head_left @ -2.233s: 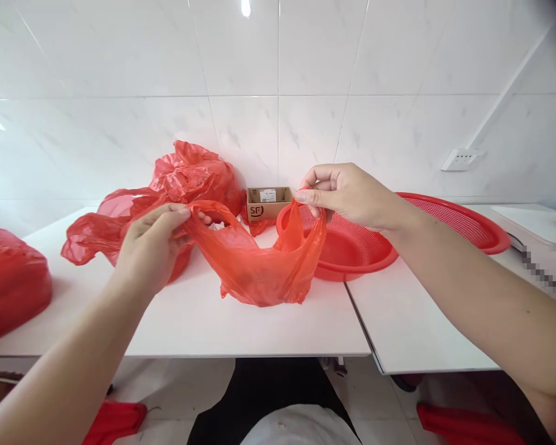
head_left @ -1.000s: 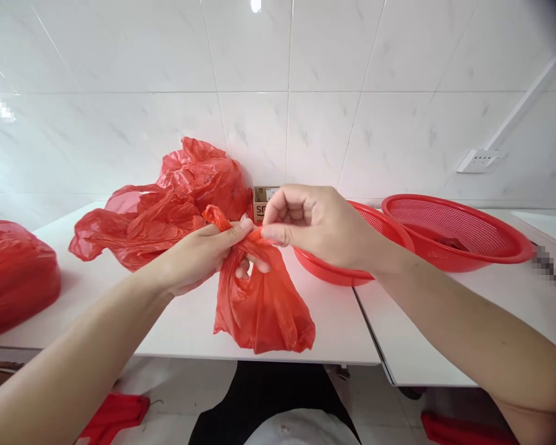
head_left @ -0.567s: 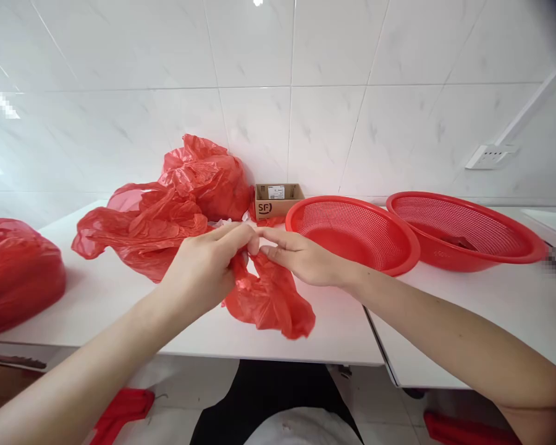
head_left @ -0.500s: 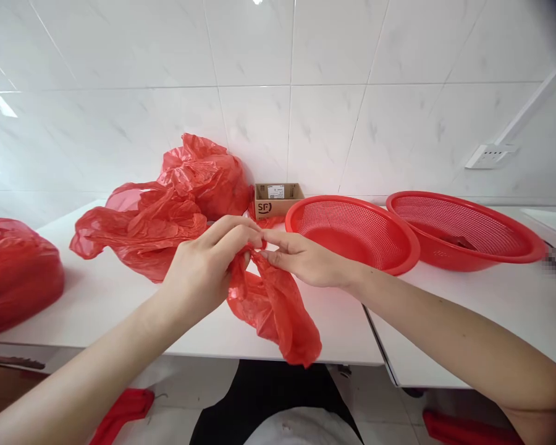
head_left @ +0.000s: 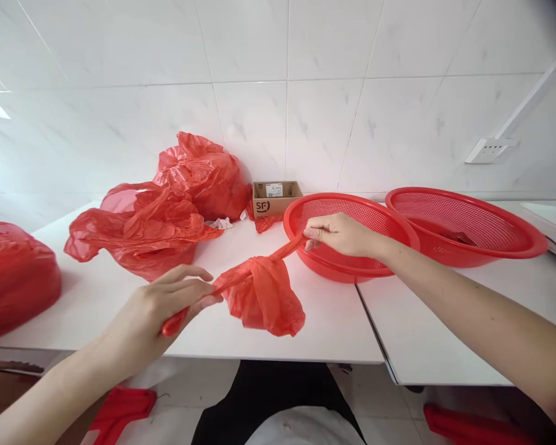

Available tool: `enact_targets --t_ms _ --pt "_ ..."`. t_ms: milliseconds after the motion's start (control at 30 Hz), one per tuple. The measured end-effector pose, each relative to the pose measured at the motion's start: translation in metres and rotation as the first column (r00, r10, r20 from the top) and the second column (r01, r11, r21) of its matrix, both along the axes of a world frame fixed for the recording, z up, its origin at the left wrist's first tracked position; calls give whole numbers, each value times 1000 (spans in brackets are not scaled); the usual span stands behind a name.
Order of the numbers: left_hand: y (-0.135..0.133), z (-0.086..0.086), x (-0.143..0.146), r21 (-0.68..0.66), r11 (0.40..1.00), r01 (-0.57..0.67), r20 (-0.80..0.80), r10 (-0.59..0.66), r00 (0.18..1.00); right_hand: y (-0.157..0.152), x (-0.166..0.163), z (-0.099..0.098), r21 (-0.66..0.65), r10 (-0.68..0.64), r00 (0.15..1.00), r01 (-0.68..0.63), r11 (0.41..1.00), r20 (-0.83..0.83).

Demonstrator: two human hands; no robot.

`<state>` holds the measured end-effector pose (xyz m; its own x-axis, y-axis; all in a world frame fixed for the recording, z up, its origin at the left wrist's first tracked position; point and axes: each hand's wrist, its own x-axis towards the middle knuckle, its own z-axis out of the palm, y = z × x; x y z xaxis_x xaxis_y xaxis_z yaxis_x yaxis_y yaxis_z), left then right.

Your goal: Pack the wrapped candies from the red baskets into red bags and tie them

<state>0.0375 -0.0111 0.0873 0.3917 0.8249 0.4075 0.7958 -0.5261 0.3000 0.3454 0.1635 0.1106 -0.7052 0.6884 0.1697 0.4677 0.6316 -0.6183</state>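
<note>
A small red plastic bag (head_left: 265, 300) is stretched between my two hands above the white table (head_left: 315, 334). My left hand (head_left: 178, 300) pinches one twisted end of it, and a short tail pokes out below the fingers. The other twisted end is gripped by my right hand (head_left: 336, 235), in front of the near red colander (head_left: 352, 247). The bag's bunched body hangs between them; what it holds, if anything, is hidden.
Larger red plastic bags (head_left: 134, 228) lie at the back left, and a full red bag (head_left: 16, 278) sits at the left edge. A small cardboard box (head_left: 277, 201) stands by the wall. A second red colander (head_left: 482, 250) is at the right, with something dark red inside.
My hands were close together over the bag's top. They have moved apart, the left down and left, the right to the right, pulling the bag's ends taut.
</note>
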Motion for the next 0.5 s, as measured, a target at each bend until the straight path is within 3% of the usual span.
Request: enact_targets --t_ms 67,133,233,267,300,333,500 --pt "-1 -1 2 -169 986 -15 127 37 991 4 -3 -2 8 -15 1000 16 1000 -9" --pt "5 0 10 -307 952 25 395 103 913 0 -9 2 -7 -20 997 20 1000 -70" --pt "24 2 30 -351 907 232 813 172 557 -14 -22 16 -110 67 975 -92 990 -214" --pt "30 3 37 -351 891 286 870 198 452 -19 -27 21 -127 110 961 -146 981 -254" --pt "37 3 45 -371 871 323 889 232 396 -25 -33 26 -122 147 949 -187 975 -280" --pt "41 3 53 -411 841 352 880 264 395 -31 -38 29 -100 175 941 -211 972 -288" --pt "45 -2 82 -606 662 440 754 302 584 -49 -60 22 -6 251 947 -257 966 -200"
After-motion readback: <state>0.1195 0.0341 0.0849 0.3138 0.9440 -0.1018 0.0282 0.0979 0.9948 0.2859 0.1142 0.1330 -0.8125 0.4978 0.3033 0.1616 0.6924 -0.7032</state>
